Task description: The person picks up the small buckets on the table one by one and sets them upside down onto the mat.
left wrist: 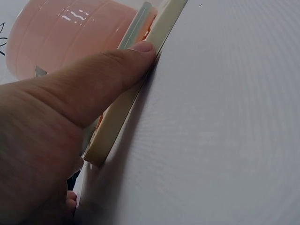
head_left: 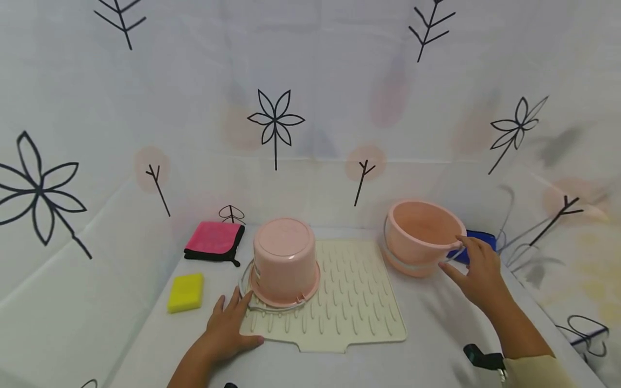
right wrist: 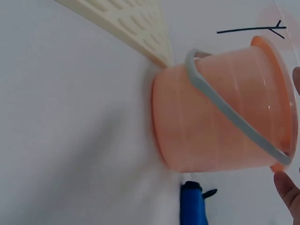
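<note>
Two pale pink plastic buckets with grey handles: one upright bucket (head_left: pixel 417 241) on the white worktop (head_left: pixel 368 369), just beside the right edge of a cream draining mat (head_left: pixel 358 293), and one upturned bucket (head_left: pixel 285 258) mouth-down on the mat's left half. At the upright bucket's right rim, the right hand (head_left: pixel 477 272), fingers parted wide, forefinger at the lip, thumb lower, near the end of the handle (right wrist: pixel 234 117); cannot tell if pressing firmly. At the mat's front left corner, the left hand (head_left: pixel 228 326), fingers splayed close by the upturned bucket's rim, thumb against the mat's edge. Probably best to bring thumb and fingers together on the stiff lip rather than trust the swinging handle, and to press the mat lightly against sliding. Smooth, glossy bucket walls, faintly banded, tapering from flared rim to round base; mat flat and rigid-looking, with rows of raised ridges and a tab along the front. Farther left, a blocky yellow sponge (head_left: pixel 186 292) and a folded pink cloth (head_left: pixel 213 237) with black binding; beyond the right hand, a blue cloth (right wrist: pixel 193 206), partly hidden. Behind everything, a creased pale backdrop (head_left: pixel 315 188) with black line-drawn flowers.
</note>
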The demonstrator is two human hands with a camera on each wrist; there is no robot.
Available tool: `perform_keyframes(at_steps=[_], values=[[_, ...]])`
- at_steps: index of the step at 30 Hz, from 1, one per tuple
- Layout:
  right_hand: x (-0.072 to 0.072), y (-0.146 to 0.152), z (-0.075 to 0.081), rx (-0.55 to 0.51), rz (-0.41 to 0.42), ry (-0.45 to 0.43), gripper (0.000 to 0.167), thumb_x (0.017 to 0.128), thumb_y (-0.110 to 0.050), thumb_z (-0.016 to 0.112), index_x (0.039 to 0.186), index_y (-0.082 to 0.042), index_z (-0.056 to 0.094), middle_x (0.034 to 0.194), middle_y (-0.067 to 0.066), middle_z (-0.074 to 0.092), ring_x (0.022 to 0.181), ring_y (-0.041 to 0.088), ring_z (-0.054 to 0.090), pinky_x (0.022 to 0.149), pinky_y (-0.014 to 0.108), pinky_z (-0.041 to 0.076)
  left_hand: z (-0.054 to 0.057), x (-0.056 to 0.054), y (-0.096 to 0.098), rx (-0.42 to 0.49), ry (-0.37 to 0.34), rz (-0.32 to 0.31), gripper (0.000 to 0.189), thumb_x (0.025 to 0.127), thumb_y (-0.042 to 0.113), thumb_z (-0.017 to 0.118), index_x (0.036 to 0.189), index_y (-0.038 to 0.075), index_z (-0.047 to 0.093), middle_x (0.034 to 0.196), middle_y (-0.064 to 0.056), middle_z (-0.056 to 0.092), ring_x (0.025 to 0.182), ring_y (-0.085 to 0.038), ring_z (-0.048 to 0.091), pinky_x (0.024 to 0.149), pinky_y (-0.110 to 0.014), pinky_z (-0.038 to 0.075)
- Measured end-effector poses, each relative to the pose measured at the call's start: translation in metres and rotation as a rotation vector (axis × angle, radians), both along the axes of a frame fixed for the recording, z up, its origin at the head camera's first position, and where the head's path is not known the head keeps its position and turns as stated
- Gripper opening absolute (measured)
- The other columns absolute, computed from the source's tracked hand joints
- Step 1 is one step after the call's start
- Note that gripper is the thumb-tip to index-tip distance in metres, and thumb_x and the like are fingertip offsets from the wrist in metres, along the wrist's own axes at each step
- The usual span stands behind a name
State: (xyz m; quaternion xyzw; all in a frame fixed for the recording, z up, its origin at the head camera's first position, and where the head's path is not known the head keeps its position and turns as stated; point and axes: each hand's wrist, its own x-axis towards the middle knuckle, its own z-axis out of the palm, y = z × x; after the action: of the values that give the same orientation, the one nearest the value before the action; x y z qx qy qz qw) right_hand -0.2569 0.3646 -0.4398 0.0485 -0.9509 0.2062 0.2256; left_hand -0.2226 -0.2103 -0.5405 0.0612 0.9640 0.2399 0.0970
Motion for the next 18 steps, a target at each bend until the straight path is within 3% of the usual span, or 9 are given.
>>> perform_keyframes(at_steps=[2,4,12,18], values=[[-0.006,0.003,0.002,0.007,0.033,0.033,0.082,0.093,-0.033,0.08,0.153,0.004,0.038,0.15,0.038,0.035,0.137,0.059,0.029,0.111,0.081,0.018,0.0,-0.001,0.001,-0.001,-0.001,-0.002,0.123,0.067,0.069,0.088,0.165,0.017,0.034,0.171,-0.029,0.019,0.154,-0.06,0.007,0.121,-0.077,0.012],[-0.012,0.004,0.003,0.02,0.061,0.041,0.082,0.093,-0.033,0.079,0.154,0.002,0.038,0.152,0.037,0.035,0.139,0.06,0.029,0.115,0.081,0.012,0.0,-0.001,0.001,-0.004,-0.003,-0.001,0.123,0.067,0.069,0.088,0.165,0.017,0.034,0.171,-0.029,0.019,0.155,-0.06,0.006,0.121,-0.077,0.011],[-0.034,0.01,0.008,0.053,0.16,0.041,0.077,0.096,-0.037,0.076,0.156,-0.004,0.041,0.159,0.034,0.034,0.139,0.063,0.031,0.11,0.083,0.015,-0.002,-0.001,0.002,-0.007,-0.017,0.005,0.124,0.067,0.069,0.088,0.165,0.019,0.033,0.172,-0.025,0.019,0.158,-0.054,0.004,0.124,-0.073,0.007],[-0.045,0.006,0.012,0.059,0.145,-0.04,0.08,0.094,-0.042,0.077,0.156,-0.006,0.042,0.164,0.029,0.031,0.142,0.065,0.026,0.108,0.084,0.018,-0.002,-0.001,0.002,-0.011,-0.024,0.028,0.124,0.066,0.07,0.088,0.166,0.023,0.032,0.173,-0.022,0.017,0.157,-0.056,0.003,0.121,-0.077,0.012]])
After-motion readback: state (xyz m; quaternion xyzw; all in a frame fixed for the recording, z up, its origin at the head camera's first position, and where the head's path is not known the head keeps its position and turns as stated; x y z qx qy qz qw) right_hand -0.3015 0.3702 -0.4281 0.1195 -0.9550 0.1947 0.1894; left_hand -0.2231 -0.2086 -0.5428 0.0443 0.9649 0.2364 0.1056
